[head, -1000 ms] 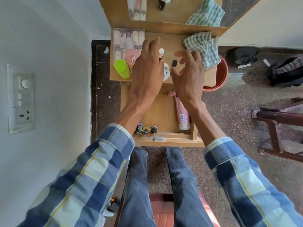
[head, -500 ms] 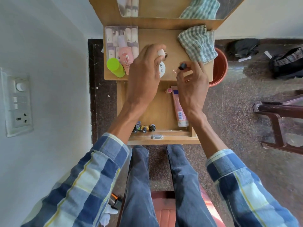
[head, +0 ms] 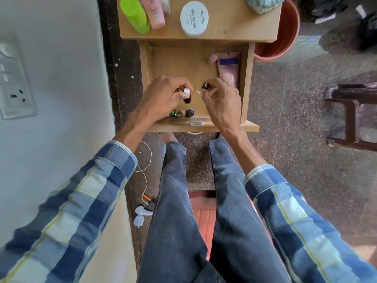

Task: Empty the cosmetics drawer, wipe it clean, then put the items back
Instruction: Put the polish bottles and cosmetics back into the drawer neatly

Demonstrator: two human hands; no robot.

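Both hands hover over the open drawer (head: 179, 64) at the centre of the frame. The left hand (head: 163, 97) grips a small bottle with a white cap (head: 186, 92), fingers curled round it. The right hand (head: 221, 99) pinches a small dark-capped bottle (head: 205, 86) between thumb and fingertips. Three little bottles (head: 182, 113) lie in a row at the drawer's lower edge, just below the left hand. A purple tube (head: 228, 68) lies along the drawer's right wall. On the tabletop (head: 234, 21) at the top of the frame stand a green bottle (head: 134, 15), a pink tube (head: 156, 13) and a round white jar (head: 194, 18).
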